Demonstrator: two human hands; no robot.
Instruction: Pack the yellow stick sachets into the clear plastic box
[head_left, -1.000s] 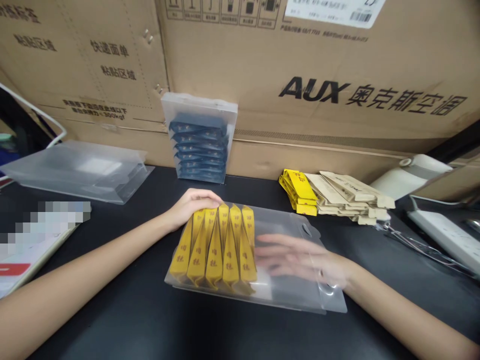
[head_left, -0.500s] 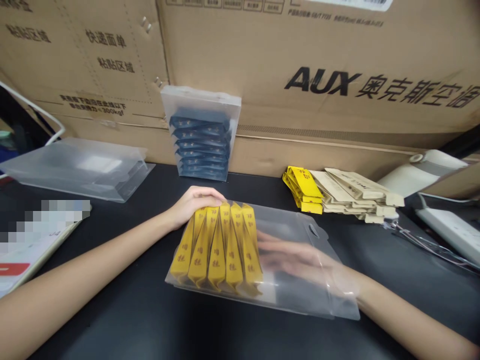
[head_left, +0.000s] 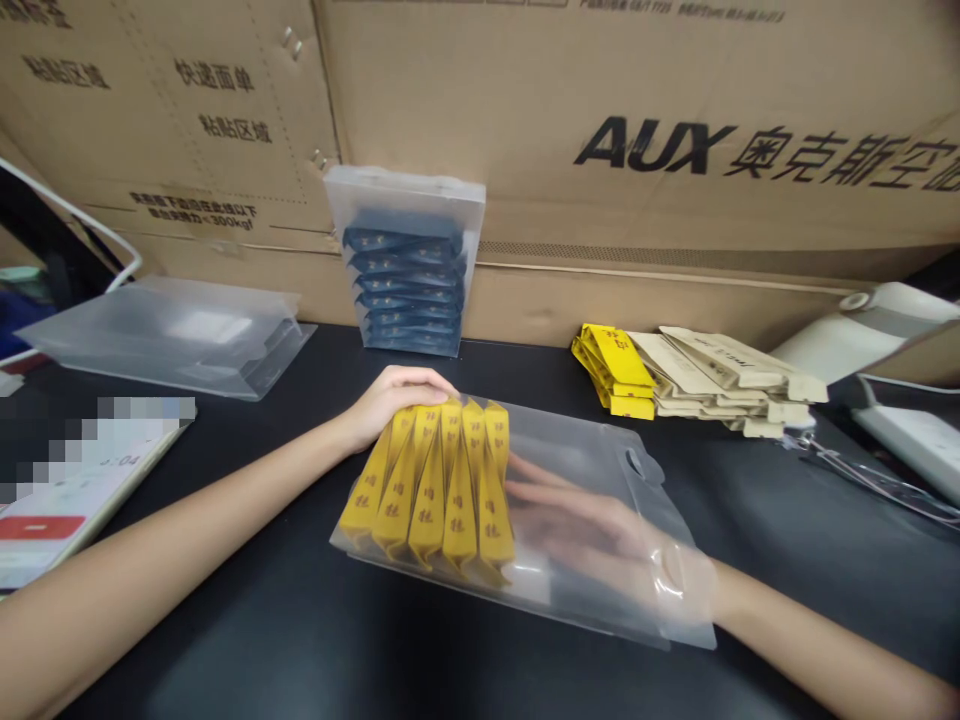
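A clear plastic box (head_left: 600, 450) lies flat on the black table in front of me. Several yellow sachets (head_left: 439, 485) stand packed side by side in its left part. My left hand (head_left: 397, 395) rests on the box's far left end, fingers curled over the sachet tops. My right hand (head_left: 592, 530) is inside the box through its right opening, fingers spread flat and pointing at the yellow sachets, touching the nearest one. It holds nothing.
A filled clear box of dark blue sachets (head_left: 406, 265) stands against the cardboard cartons (head_left: 600, 150). Empty clear boxes (head_left: 172, 335) lie at left. Loose yellow sachets (head_left: 615, 370) and beige sachets (head_left: 731, 385) are piled at right. A phone (head_left: 67, 495) lies left.
My right hand has slid further left into the clear box, up to the yellow sachets. My left hand stays on the box's end.
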